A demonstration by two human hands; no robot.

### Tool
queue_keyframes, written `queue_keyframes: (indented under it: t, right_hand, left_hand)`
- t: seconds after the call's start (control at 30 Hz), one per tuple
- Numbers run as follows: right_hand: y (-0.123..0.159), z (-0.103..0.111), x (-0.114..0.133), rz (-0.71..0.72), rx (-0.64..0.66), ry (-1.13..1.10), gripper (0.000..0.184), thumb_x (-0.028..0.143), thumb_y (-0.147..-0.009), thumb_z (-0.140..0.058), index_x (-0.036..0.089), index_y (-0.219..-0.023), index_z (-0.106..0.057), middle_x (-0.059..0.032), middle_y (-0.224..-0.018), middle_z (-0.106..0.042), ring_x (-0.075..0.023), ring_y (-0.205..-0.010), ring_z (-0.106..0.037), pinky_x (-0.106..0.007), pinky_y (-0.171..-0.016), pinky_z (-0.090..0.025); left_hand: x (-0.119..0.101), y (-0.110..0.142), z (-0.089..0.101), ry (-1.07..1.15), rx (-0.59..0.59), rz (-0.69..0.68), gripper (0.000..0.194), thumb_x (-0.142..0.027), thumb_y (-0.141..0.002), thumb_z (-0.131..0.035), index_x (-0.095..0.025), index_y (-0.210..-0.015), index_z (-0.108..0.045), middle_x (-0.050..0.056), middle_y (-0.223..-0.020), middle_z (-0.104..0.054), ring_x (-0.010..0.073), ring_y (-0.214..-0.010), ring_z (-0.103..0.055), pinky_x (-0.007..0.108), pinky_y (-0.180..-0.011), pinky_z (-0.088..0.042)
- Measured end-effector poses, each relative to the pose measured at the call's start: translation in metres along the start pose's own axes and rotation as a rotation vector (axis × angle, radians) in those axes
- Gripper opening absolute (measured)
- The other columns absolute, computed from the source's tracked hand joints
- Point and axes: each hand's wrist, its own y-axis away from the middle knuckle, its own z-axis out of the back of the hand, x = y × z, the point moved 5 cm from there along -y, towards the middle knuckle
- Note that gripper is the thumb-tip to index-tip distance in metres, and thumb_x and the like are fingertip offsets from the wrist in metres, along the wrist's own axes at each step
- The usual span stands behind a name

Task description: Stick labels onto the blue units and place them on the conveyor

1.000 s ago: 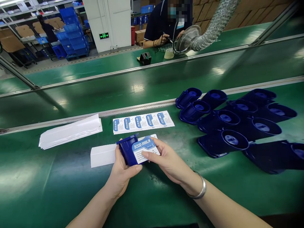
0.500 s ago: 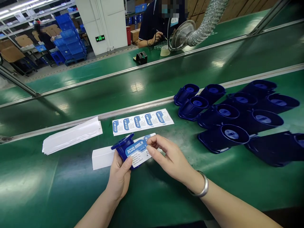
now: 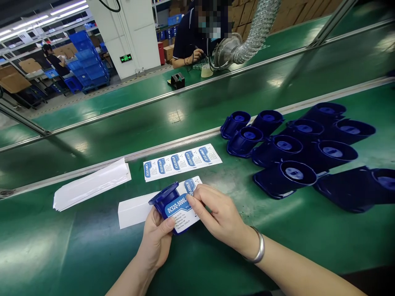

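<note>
A dark blue plastic housing [image 3: 165, 196] with a flanged end is gripped in my left hand [image 3: 156, 236], thumb pressing its front. Across the housing lies a blue and white label [image 3: 182, 218] printed "DC52Q-5000L". My right hand [image 3: 220, 207] pinches that label near its upper right edge between thumb and forefinger. Behind both hands rests a paper strip, with a bare white part [image 3: 134, 211] on the left and one printed label [image 3: 190, 185] at its right end. Farther back lies a sheet of several similar labels [image 3: 182, 162].
Several blue housings [image 3: 331, 152] stand on the green table [image 3: 92, 255] at the right. A stack of white paper strips [image 3: 92, 185] lies at the left. Beyond the metal rail [image 3: 142, 98], a co-worker [image 3: 188, 41] sits near a flexible duct [image 3: 259, 28].
My right thumb and forefinger have closed on the label's edge. The housing has tipped slightly in my left hand. The head view has shifted a little.
</note>
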Motion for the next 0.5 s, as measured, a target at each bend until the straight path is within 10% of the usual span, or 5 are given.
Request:
queue_keyframes:
  t: [0.5]
  right_hand:
    - [0.017,-0.037,-0.032,-0.363,-0.069,-0.461,0.025,0.045,-0.105,-0.052,0.025,-0.094,-0.044,-0.0008,-0.088,-0.048,-0.0188,-0.076,-0.048,-0.033,-0.07,-0.042]
  left_hand:
    - [0.0,0.003,0.009,0.079,0.055,-0.018,0.064,-0.037,-0.065,-0.09,-0.024,-0.123,-0.068,0.009,-0.11,-0.076,0.0347,-0.115,-0.067,0.049,-0.104,-0.05]
